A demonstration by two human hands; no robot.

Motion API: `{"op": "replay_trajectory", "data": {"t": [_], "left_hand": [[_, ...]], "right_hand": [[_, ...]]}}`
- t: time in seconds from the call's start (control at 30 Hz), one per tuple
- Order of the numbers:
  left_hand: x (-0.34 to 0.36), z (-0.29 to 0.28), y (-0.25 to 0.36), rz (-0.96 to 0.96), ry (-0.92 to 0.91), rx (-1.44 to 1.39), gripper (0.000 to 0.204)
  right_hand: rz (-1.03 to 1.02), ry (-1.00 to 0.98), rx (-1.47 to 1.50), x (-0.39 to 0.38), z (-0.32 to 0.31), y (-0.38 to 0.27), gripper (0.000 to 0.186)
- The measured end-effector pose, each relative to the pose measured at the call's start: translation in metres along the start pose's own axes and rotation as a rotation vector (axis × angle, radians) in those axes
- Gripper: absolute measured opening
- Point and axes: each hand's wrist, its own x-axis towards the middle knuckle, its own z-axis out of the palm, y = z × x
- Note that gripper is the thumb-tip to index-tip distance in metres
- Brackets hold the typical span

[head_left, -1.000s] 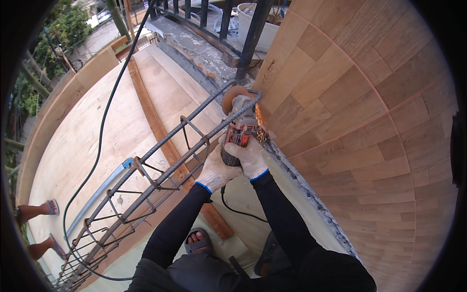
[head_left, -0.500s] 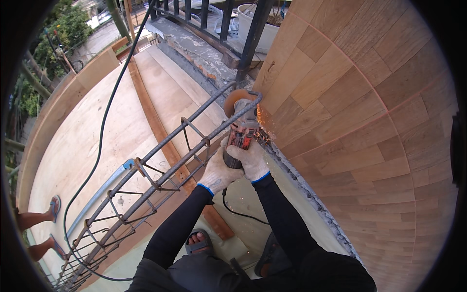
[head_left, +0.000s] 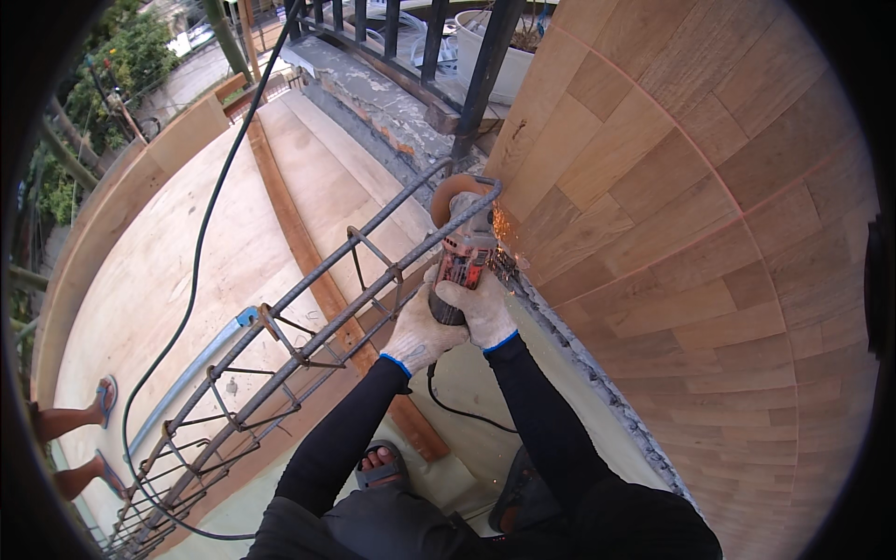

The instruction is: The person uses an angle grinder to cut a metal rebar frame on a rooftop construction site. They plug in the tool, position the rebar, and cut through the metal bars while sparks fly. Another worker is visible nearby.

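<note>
An angle grinder [head_left: 464, 261] is gripped by both gloved hands, the left hand [head_left: 417, 333] clenched low on its body, the right hand [head_left: 483, 313] beside it. Its long axis points away, with the disc at the rebar cage [head_left: 308, 308] top end, sparks showing.

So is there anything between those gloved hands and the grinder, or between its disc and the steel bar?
Nothing visible. The left hand and right hand both wrap the angle grinder directly, and its disc sits at the top end of the rebar cage, sparks flying beside it.
</note>
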Motion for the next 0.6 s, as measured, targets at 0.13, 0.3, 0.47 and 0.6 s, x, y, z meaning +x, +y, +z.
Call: {"op": "replay_trajectory", "data": {"t": [0.13,0.3,0.47,0.6], "left_hand": [[0.002,-0.003,0.000,0.031,0.024,0.070,0.088],[-0.001,-0.005,0.008,0.023,0.023,0.056,0.085],[0.001,-0.004,0.000,0.048,0.025,0.019,0.084],[0.004,-0.003,-0.003,0.037,0.016,0.013,0.082]], "right_hand": [[0.017,-0.007,-0.032,0.002,0.002,-0.004,0.065],[-0.019,-0.011,-0.044,0.001,0.006,-0.010,0.079],[0.015,-0.010,-0.044,0.001,0.006,-0.009,0.079],[0.026,-0.025,-0.060,0.003,0.004,-0.010,0.079]]}}
